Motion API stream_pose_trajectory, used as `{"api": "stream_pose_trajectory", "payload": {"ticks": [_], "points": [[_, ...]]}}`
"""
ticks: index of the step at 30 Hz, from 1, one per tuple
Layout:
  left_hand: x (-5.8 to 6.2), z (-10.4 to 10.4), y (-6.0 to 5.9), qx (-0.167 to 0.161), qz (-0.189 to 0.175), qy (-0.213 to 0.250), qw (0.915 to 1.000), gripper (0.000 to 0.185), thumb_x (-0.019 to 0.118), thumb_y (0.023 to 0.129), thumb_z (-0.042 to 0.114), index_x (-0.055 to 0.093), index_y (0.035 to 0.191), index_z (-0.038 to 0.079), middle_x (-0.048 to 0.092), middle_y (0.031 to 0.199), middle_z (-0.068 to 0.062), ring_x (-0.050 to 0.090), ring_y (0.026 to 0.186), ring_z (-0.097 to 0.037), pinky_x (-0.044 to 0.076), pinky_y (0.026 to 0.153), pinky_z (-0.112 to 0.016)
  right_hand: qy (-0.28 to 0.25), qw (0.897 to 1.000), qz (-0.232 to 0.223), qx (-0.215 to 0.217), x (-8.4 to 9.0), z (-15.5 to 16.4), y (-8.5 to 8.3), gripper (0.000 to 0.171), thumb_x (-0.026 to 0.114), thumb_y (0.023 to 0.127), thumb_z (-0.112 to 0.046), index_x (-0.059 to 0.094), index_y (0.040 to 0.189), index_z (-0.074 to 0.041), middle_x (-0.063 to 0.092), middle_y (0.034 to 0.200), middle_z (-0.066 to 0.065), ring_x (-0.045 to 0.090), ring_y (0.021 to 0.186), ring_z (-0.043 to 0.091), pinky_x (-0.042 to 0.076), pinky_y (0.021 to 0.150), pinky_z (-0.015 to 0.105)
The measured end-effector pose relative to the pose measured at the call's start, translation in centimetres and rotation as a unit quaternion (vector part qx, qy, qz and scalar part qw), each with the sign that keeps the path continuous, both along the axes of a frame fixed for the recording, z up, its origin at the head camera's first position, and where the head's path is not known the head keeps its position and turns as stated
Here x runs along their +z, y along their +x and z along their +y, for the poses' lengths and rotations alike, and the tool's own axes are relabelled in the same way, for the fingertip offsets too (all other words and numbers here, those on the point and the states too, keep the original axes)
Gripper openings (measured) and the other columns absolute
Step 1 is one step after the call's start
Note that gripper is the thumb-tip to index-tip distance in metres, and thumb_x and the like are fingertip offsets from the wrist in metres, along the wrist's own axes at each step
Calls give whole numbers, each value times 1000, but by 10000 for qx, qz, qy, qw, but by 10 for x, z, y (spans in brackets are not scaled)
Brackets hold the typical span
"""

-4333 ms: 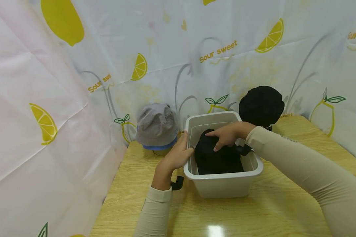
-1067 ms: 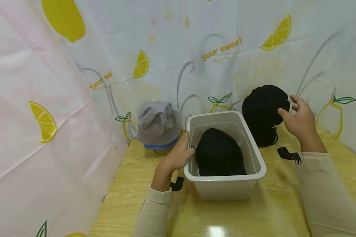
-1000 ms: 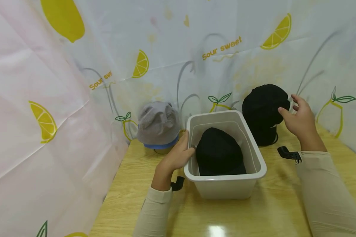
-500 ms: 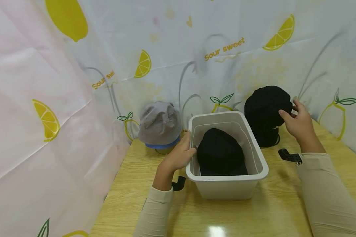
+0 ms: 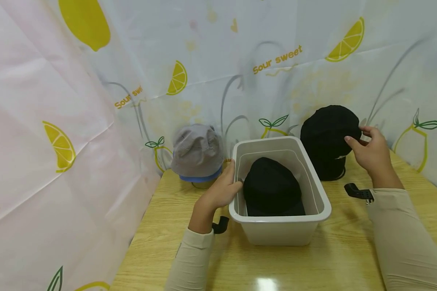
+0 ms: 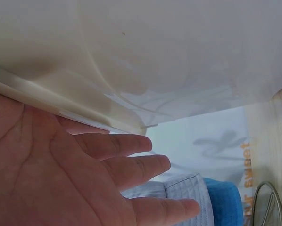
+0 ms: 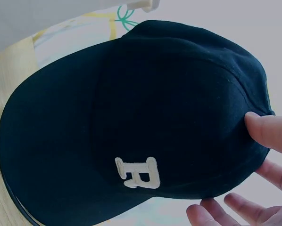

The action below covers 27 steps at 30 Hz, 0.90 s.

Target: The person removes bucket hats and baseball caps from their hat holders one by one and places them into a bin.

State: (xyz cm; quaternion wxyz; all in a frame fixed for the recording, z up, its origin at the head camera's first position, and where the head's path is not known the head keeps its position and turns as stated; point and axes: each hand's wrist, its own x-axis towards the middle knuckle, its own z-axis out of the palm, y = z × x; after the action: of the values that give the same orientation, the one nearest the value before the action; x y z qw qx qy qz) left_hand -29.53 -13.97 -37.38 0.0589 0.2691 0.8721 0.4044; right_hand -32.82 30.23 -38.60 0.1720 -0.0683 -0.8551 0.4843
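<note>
Over on the far left of the wooden table [image 5: 167, 242], close to the lemon-print curtain [image 5: 76, 141], a grey hat [image 5: 196, 149] with a blue rim sits on what looks like a wire stand. Just right of it, the person's left hand [image 5: 218, 192] rests against the left wall of the pale plastic bin [image 5: 280, 230], thumb hooked over the rim; in the left wrist view the fingers [image 6: 131, 169] lie fairly straight along the outside, so it braces the bin rather than clenching it. Inside the bin lies one black cap [image 5: 271, 188], settled on the bottom.

Further right, at the far side of the table, a second black cap [image 5: 329, 129] stands propped upright, apparently on a stand I cannot make out. The right hand [image 5: 371, 151] has reached it: the thumb [image 7: 266, 132] presses the cap's edge and the other fingers curl behind it, a light pinch just forming. The right wrist view shows a white letter stitched on the front.

To my eye the step in hand is taking hold of this second cap. Next would come a firmer pinch, a lift clear of its support, and a carry leftward over the bin's rim.
</note>
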Motion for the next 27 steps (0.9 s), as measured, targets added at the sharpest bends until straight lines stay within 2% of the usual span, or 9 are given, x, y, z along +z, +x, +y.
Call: {"api": "stream_pose_trajectory", "payload": {"ticks": [5,14,20,27], "points": [[0,0,1,-31,0,56,10000,87,42,97,21,-11,166,13,-4,175,-11,8,159,-27,38,116,-57,118,9998,22,-134,0,0,0,86,47,101,-57,22,164,-4,21,170,23,42,143,52,44,81,27],[0,0,-1,-29,41,38,10000,88,43,96,20,-10,166,14,-3,175,-10,8,159,-24,37,117,-56,285,9971,167,-682,-1,-1,0,81,53,98,-59,38,159,-7,39,163,19,53,136,46,36,63,7],[-1,-1,-2,-12,88,-10,10000,88,42,96,20,-10,166,14,-4,175,-10,6,159,-22,33,120,-54,274,9938,273,-1043,0,-3,0,74,56,97,-57,49,155,-13,47,160,11,58,133,36,35,63,3],[-1,0,-3,-37,116,10,9999,88,43,96,19,-10,166,14,-3,175,-11,9,159,-25,35,119,-54,193,9875,581,-1454,4,-5,3,63,60,97,-54,59,149,-18,49,158,4,62,128,24,34,63,0]]}}
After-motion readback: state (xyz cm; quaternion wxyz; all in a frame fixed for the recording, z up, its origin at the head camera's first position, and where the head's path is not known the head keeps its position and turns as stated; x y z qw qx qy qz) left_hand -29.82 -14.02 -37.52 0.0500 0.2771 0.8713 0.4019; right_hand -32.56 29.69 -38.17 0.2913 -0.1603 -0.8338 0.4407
